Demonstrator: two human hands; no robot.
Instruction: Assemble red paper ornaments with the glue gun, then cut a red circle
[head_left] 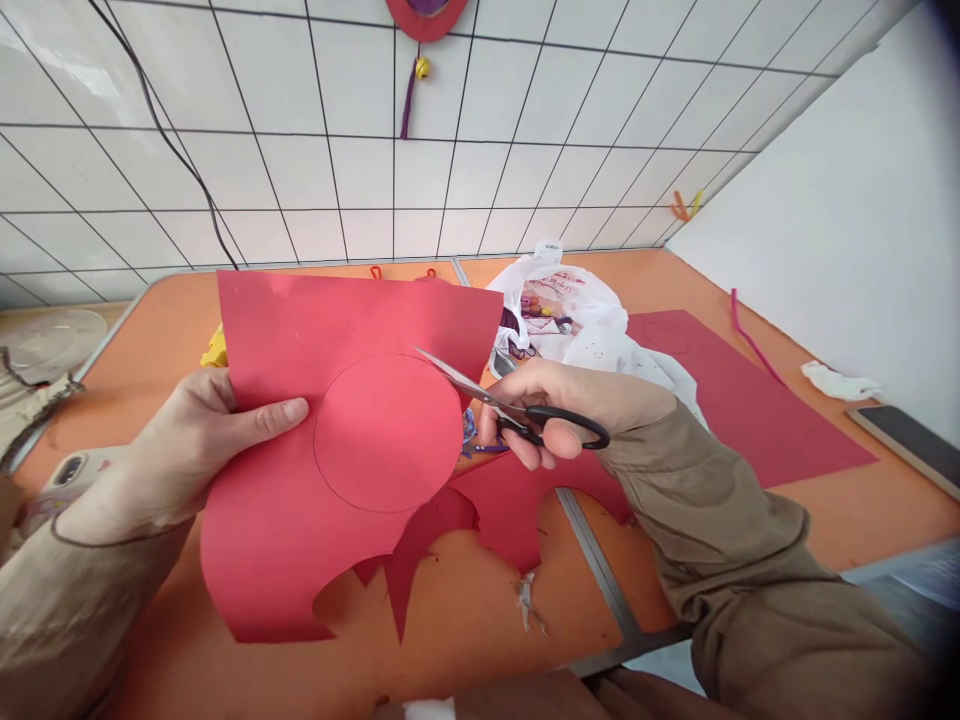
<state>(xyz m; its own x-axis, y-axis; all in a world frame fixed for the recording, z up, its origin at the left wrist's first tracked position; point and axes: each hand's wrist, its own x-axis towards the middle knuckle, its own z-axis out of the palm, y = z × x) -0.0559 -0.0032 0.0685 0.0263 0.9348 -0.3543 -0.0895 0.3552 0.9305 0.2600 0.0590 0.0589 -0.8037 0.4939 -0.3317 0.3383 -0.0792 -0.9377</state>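
Note:
My left hand [202, 440] grips the left edge of a red paper sheet [277, 500], thumb on its front. A drawn circle [388, 433] lies near the middle of the sheet, and curved pieces are cut out of its lower right edge. My right hand [555, 410] holds scissors [517, 408] by their black handles. Their blades are at the circle's upper right edge, pointing up and left; one blade lies over the paper, and the other is mostly hidden behind it. Red paper scraps [510, 510] lie on the table below the scissors.
On the orange table [442, 640], a white plastic bag [592, 320] with small items stands behind my right hand. A large red sheet [750, 410] lies to the right, near a dark phone-like object [911, 440]. A phone [75, 475] is partly behind my left wrist.

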